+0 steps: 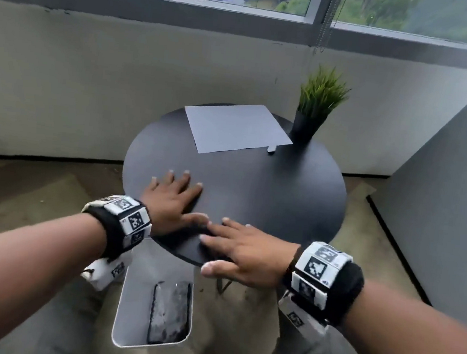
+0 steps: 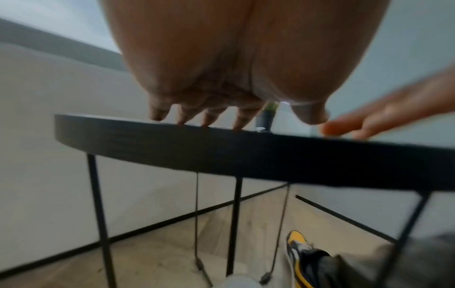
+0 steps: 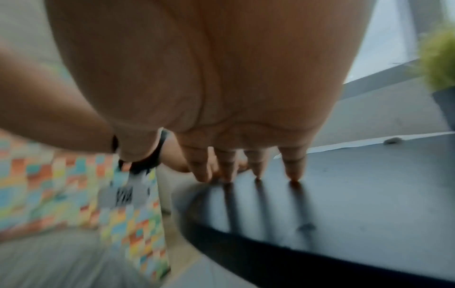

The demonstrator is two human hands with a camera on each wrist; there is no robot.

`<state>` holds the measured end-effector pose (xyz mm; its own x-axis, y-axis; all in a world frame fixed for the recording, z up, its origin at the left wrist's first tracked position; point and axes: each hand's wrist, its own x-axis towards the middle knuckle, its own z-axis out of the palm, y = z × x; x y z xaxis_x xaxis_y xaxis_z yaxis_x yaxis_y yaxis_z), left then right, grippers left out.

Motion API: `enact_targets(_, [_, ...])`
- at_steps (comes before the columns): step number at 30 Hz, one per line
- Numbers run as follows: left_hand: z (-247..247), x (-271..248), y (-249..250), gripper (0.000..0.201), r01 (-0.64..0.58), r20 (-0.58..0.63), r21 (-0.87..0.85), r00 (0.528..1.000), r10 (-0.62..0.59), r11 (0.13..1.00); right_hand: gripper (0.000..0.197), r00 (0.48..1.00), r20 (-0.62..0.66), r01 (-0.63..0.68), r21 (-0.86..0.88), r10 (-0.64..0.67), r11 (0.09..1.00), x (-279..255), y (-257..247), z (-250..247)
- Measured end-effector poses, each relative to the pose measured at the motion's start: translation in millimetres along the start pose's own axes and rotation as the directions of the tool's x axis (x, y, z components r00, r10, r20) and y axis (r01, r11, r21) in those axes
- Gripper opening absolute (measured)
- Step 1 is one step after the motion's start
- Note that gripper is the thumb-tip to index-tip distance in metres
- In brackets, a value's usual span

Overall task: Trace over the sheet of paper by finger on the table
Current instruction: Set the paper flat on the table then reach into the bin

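From the head view, a round matte black bench (image 1: pixel 267 197) carries a flat rectangular sheet of paper (image 1: pixel 235 128) on its far half, pale and smooth, lying well apart from both hands. Just beside the sheet's right corner stands a potted plant (image 1: pixel 317 105) with spiky green blades in a dark tapered pot, and a small pale object (image 1: pixel 271 149), too small to identify, lies at the paper's near right corner. The left hand (image 1: pixel 171 199) rests flat on the near part of the bench, fingers spread wide and holding nothing. The right hand (image 1: pixel 243 250) lies at the near rim, fingers straight and also holding nothing. Both wrists wear black bands with black-and-white square markers.

In the left wrist view, 4 fingertips (image 2: pixel 209 121) touch the top of the bench above thin black metal legs.

In the right wrist view, straight fingers (image 3: pixel 294 167) touch the smooth dark top near its rounded edge; the paper shows as a pale strip beyond.
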<state>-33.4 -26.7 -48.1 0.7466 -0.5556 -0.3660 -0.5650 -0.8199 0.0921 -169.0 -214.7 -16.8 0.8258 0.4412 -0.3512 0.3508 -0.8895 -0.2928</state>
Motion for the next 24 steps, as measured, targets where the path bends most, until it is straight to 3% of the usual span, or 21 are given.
enact_targets(1, [3,-8,1,0.126,-0.105,0.034,0.023,0.994,0.105,0.994,0.063,0.998,-0.058,0.013,0.125,-0.006,0.992,-10,8,-6])
enact_targets(2, [6,-17,2,0.13,-0.213,0.063,0.009,0.975,0.212,0.977,0.059,0.984,-0.153,-0.044,0.263,0.087,0.964,-19,25,-10])
enact_targets(3, [8,-27,2,0.125,-0.311,0.085,-0.034,0.946,0.313,0.95,0.058,0.935,-0.245,-0.156,0.365,0.257,0.918,-28,48,-14])
enact_targets(5, [16,-46,2,0.102,-0.447,0.087,-0.198,0.879,0.47,0.872,0.061,0.73,-0.312,-0.46,0.435,0.609,0.774,-40,92,-10])
enact_targets(6, [18,-54,3,0.091,-0.475,0.058,-0.283,0.859,0.509,0.834,0.063,0.644,-0.291,-0.584,0.41,0.708,0.7,-42,104,-3])
enact_targets(7, [21,-58,2,0.085,-0.47,0.004,-0.347,0.864,0.503,0.812,0.066,0.608,-0.263,-0.654,0.368,0.749,0.66,-40,106,6])
enact_targets(9, [25,-53,-3,0.092,-0.373,-0.114,-0.392,0.927,0.358,0.841,0.078,0.621,-0.205,-0.703,0.282,0.756,0.653,-28,85,27])
enact_targets(10, [24,-48,-6,0.098,-0.289,-0.151,-0.366,0.956,0.25,0.885,0.085,0.655,-0.186,-0.692,0.24,0.732,0.681,-21,62,37])
enact_targets(12, [19,-39,-5,0.093,-0.073,-0.126,-0.251,0.991,0.042,0.965,0.095,0.779,-0.183,-0.577,0.165,0.6,0.8,-15,15,52])
enact_targets(14, [15,-37,4,0.087,0.004,-0.049,-0.111,0.999,-0.01,0.994,0.104,0.898,-0.155,-0.385,0.176,0.411,0.906,-19,-18,52])
enact_targets(15, [15,-39,10,0.091,-0.053,-0.009,-0.06,0.999,0.052,0.997,0.102,0.924,-0.163,-0.296,0.261,0.345,0.919,-23,-22,47])
enact_targets(16, [14,-43,16,0.096,-0.16,0.017,-0.049,0.987,0.161,0.986,0.093,0.919,-0.217,-0.235,0.372,0.33,0.898,-27,-17,40])
enact_targets(17, [14,-48,21,0.096,-0.277,0.021,-0.097,0.96,0.28,0.956,0.082,0.877,-0.292,-0.215,0.473,0.382,0.854,-28,-3,35])
enact_targets(19, [13,-58,28,0.072,-0.442,-0.062,-0.279,0.894,0.444,0.853,0.074,0.713,-0.361,-0.362,0.544,0.6,0.757,-28,37,26])
enact_targets(20, [13,-61,28,0.059,-0.482,-0.173,-0.374,0.875,0.452,0.792,0.074,0.637,-0.332,-0.489,0.523,0.695,0.698,-26,53,23])
enact_targets(22, [16,-64,17,0.041,-0.507,-0.445,-0.559,0.851,0.279,0.656,0.075,0.564,-0.226,-0.682,0.415,0.794,0.602,-14,66,22])
enact_targets(24, [25,-67,-8,0.032,-0.477,-0.588,-0.705,0.807,-0.056,0.524,0.079,0.61,-0.198,-0.699,0.321,0.767,0.639,3,51,29])
